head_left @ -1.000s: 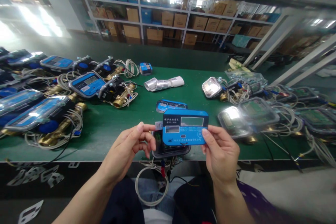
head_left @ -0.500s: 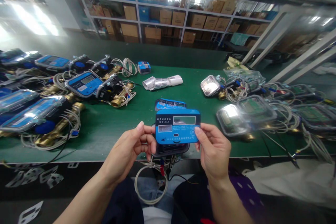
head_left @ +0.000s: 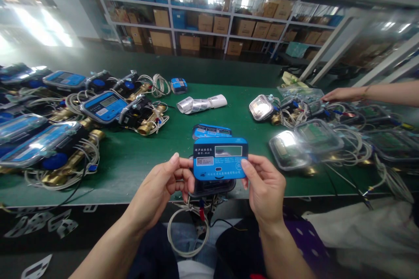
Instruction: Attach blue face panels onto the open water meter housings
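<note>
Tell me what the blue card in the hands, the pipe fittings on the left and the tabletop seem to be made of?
Blue card: likely a thin plastic label, flat with printed text and a clear window. Pipe fittings: probably brass, with a golden metallic shine. Tabletop: a dull green mat, maybe rubber; it gives no glare.

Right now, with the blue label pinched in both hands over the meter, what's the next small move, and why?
Probably lower the label squarely onto the meter: left hand and right hand hold its ends, and it hangs just above the dark housing, not yet pressed down.
</note>
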A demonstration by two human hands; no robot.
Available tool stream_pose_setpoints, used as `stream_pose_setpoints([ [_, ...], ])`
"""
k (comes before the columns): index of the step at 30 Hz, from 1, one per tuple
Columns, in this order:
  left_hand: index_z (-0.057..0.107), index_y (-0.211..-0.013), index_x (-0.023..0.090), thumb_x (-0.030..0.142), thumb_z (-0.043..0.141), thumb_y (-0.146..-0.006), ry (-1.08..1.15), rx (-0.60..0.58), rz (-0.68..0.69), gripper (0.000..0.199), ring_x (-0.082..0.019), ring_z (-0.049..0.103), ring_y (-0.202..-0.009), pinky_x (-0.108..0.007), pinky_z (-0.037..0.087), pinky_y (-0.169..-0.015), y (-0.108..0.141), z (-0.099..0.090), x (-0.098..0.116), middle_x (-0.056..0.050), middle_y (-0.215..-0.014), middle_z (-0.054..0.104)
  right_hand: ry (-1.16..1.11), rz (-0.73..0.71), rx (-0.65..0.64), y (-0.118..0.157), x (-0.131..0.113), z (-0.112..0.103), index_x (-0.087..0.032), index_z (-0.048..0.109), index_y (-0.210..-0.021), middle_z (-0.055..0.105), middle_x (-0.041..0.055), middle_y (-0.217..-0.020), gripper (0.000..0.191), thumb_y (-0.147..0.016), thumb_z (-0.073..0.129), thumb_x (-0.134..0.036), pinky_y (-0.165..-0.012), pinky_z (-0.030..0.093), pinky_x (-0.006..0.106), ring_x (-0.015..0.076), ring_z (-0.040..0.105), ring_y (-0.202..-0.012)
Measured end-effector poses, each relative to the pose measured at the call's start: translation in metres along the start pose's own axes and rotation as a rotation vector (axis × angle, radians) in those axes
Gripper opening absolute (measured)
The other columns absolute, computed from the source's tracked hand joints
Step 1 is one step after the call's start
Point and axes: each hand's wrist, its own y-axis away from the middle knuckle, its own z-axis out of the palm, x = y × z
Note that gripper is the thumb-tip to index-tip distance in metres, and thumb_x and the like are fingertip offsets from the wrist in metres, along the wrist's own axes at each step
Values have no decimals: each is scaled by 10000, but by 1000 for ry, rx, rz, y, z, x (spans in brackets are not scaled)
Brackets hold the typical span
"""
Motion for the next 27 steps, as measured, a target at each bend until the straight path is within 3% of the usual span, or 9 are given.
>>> stream_pose_setpoints([
  [27,664,-940,111,569,606,-854,-38,-9,29,469,-134,519,-565,-226,447,-521,1,3,0,-38,-628,599,47,25,11,-1,-2,2,-160,699,-820,562,-32,-546,140,-801,736,-294,-379,362,169,73,453,-426],
])
